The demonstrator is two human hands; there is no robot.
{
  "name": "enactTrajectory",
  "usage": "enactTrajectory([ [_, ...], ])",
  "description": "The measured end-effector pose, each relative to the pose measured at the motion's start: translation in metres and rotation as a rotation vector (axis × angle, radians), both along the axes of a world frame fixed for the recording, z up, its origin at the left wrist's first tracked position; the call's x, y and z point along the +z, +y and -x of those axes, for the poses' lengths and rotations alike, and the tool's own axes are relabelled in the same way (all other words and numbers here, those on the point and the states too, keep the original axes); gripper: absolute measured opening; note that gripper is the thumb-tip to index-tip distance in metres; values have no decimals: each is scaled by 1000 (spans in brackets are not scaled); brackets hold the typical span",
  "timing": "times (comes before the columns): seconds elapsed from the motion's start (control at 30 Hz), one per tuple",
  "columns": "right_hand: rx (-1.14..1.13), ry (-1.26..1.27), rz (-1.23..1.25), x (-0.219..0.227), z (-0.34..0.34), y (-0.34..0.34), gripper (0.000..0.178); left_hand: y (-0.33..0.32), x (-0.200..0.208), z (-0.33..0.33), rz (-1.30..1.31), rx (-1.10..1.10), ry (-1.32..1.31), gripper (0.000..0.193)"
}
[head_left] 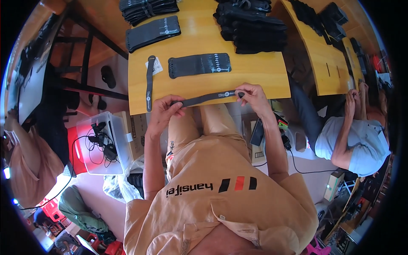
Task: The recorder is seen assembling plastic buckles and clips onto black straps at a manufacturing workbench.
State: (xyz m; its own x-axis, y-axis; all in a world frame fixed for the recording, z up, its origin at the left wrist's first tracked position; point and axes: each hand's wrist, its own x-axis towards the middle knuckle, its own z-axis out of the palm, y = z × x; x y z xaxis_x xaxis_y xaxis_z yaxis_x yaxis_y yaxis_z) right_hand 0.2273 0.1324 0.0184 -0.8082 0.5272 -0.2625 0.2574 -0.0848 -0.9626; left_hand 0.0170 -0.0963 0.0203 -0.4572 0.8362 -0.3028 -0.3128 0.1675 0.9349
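Stretched between my hands, just over the table's near edge, is a black strap (pixel 204 99) with a pale printed mark. My left hand (pixel 165 110) pinches one end of it. The other end, which looks curled over, is between the thumb and fingers of my right hand (pixel 253 98). A second black strap (pixel 149 83) lies lengthwise on the left of the table, partly over a white label (pixel 157 66). Beyond my hands rests a flat row of black straps (pixel 191 66) side by side, with a stack of similar straps (pixel 148 35) farther back on the left.
Bundled black straps (pixel 146 12) and a taller black pile (pixel 255 34) occupy the back of the wooden table (pixel 259 78). Below left stands a clear plastic bin (pixel 95 159) with cables. A co-worker (pixel 352 142) sits at another table on the right.
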Motion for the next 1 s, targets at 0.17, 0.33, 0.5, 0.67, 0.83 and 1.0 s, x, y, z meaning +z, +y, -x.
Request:
enactTrajectory([
  [0.17, -141, 74, 64, -8, 16, 5, 12, 18, 4, 9, 81, 158, 116, 13],
  [0.33, -307, 49, -15, -13, 39, 8, 6, 35, -9, 21, 107, 287, 218, 11],
  [0.5, -429, 26, -59, -27, 54, 12, 1, 51, -19, 27, 159, 396, 414, 11],
  [0.67, -463, 28, -210, -48, 58, 14, 3, 59, -31, 30, 164, 451, 489, 12],
  [0.83, -509, 31, -269, -44, 65, 11, 3, 62, -33, 30, 234, 458, 530, 14],
  [1.0, -521, -20, -310, -49, 65, 14, 3, 65, -35, 32, 197, 476, 484, 13],
])
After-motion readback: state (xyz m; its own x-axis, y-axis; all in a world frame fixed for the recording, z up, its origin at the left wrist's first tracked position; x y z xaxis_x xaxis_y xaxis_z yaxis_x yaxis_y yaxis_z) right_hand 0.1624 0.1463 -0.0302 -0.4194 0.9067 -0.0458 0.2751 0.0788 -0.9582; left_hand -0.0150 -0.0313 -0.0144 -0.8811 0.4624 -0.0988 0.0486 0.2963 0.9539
